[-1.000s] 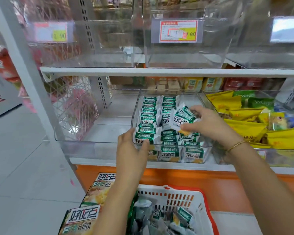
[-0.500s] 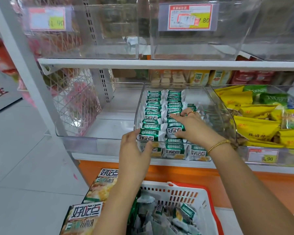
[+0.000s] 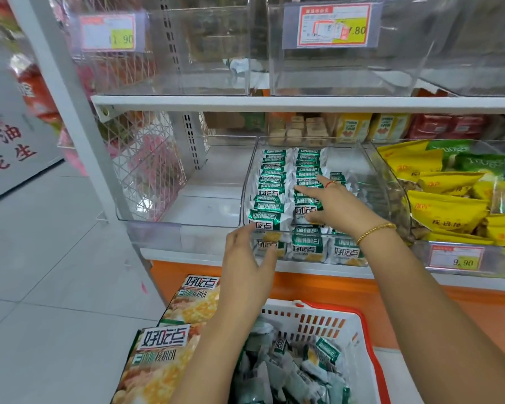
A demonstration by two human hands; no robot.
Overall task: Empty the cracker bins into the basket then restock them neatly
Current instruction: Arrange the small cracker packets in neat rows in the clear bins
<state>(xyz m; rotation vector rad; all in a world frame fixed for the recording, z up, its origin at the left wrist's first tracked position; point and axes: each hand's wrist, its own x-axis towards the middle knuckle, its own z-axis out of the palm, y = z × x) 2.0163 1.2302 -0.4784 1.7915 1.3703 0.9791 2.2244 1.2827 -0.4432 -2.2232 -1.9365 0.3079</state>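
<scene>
- On the lower shelf at twelve o'clock, the clear bin (image 3: pixel 387 182) holds green cracker packets (image 3: pixel 271 182) in two tidy rows on its nine o'clock side. The three o'clock side has only a few.
- Our right hand (image 3: pixel 337 204) lies nearly flat on the second row, fingers straight and spread. It presses the packets down and grips nothing.
- Our left hand (image 3: pixel 250 258) is open too, fingertips at the bin's front rim by the first row's front packet. We cannot tell whether they touch it.
- At six o'clock the basket (image 3: pixel 359 330) holds many loose packets, so we judge restocking partway done.
- To do this well, we press lightly, keep every label facing the same way, and brace the front packet so the row does not topple. Then we fill the gap on the three o'clock side.
</scene>
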